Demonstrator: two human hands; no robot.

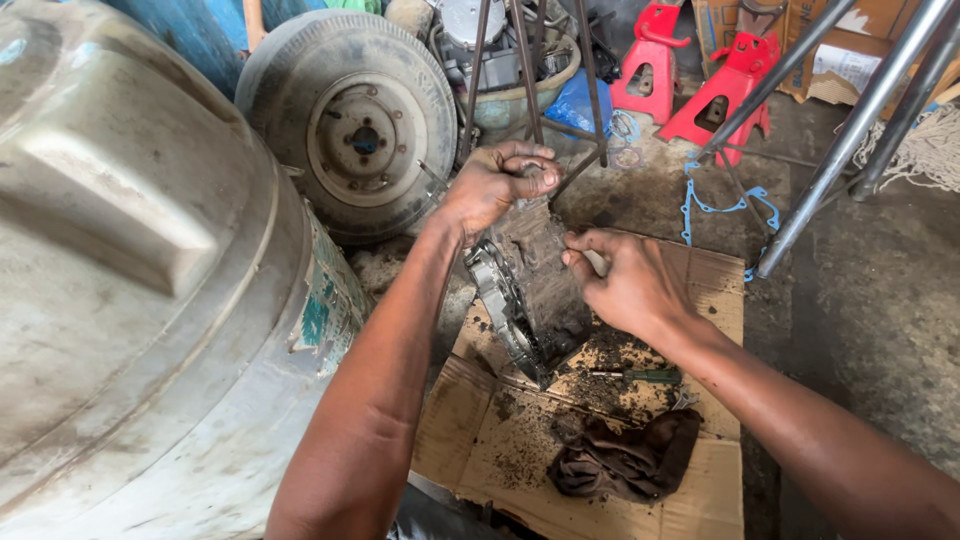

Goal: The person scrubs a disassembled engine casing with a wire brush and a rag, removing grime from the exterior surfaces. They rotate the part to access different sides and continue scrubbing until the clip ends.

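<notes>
Head view looks down on my two hands working over a sheet of flattened cardboard (pixel 700 300) spread on the concrete floor (pixel 880 290). My left hand (pixel 497 183) is closed around the top edge of a grimy metal engine casing (pixel 535 290), fingers curled over it and gripping it firmly. The casing stands on its lower end on the cardboard, tilted a little, with its toothed, lighter-coloured rim turned toward my left side. My right hand (pixel 625 280) is pressed against the casing's dark, dirt-caked face, fingers bent and pinched together around something pale; I cannot tell what it is.

Black crumbs of dirt lie scattered on the cardboard under and around the casing. Just beside its base, toward my right arm, lies a screwdriver with a green handle (pixel 640 376), and nearer to me sits a crumpled dark brown rag (pixel 625 458), touching the dirt patch.

To my left a large, dull metal tank (pixel 140 260) fills that side of the view. Beyond my left hand a small wheel with its tyre (pixel 350 120) leans upright. Farther back stand two red jack stands (pixel 700 85), a thin blue gasket (pixel 725 205) lies on the floor, and shiny metal tubes (pixel 850 120) slant across the upper right.
</notes>
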